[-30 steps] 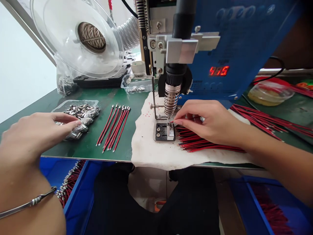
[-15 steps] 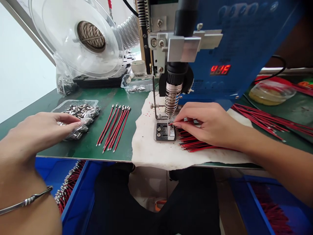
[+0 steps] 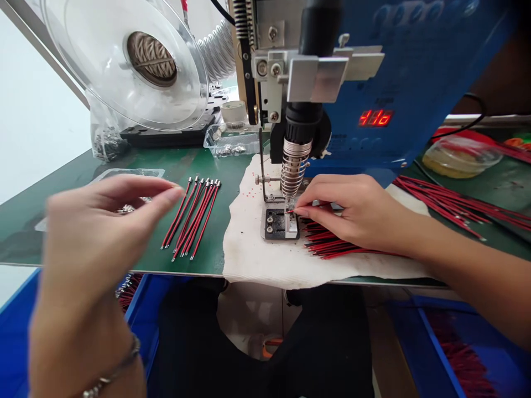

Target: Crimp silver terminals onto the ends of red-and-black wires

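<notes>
My right hand (image 3: 352, 213) pinches a thin red wire (image 3: 290, 211) and holds its tip on the small metal fixture (image 3: 279, 224), right under the soldering iron tip (image 3: 295, 166). A heap of red wires (image 3: 332, 246) lies beneath that hand on the white cloth (image 3: 257, 260). My left hand (image 3: 95, 232) is raised and blurred above the table's left side, fingers pressed together in a pinch; what they hold is not visible. It covers most of the bag of small metal parts (image 3: 124, 209). A row of several red wires with metal ends (image 3: 193, 218) lies between the hands.
A blue machine with a red display (image 3: 375, 118) stands behind the iron. A clear spool (image 3: 124, 61) sits at the back left, next to a small tray of parts (image 3: 232, 145). More red wires (image 3: 448, 204) lie right. Blue bins (image 3: 141, 309) (image 3: 456, 354) hang below the table edge.
My left hand has lifted off the pile of metal parts and swung up and to the right, fingers pinched. My right hand stays at the fixture with the wire.
</notes>
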